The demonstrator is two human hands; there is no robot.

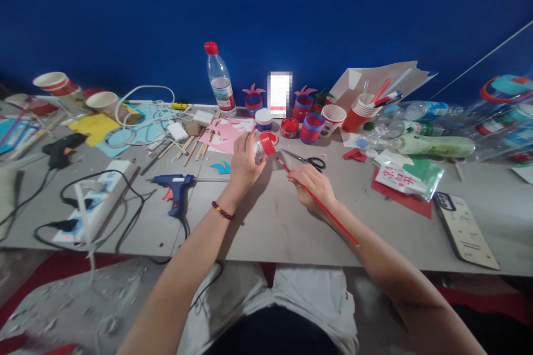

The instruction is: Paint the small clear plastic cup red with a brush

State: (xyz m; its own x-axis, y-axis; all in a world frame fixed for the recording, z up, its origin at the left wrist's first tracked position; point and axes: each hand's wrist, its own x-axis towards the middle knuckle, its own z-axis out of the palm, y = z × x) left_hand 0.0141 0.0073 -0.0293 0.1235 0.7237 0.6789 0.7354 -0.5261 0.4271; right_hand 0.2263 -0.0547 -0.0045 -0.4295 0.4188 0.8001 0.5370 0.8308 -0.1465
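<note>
My left hand [244, 165], wearing a beaded bracelet, is closed around a cut piece of clear plastic bottle [267, 144] with a red-painted band at its rim. A red paintbrush [335, 221] lies in my right hand [314, 187], pinched between the fingers. Its tip is close to the bottle piece's red rim; whether they touch I cannot tell. Behind the hands stand an open pot of red paint [289, 128], a white jar [264, 120] and a red and purple painted cup [312, 128]. Black-handled scissors [317, 163] lie just beyond my right hand.
On the left are a blue glue gun [177, 191], a power strip [100, 199] with trailing cords, and pink paper [227, 136]. A tall bottle [220, 86] stands at the back. To the right lie plastic bottles [437, 146], stacked paper cups [358, 113] and a phone [466, 233].
</note>
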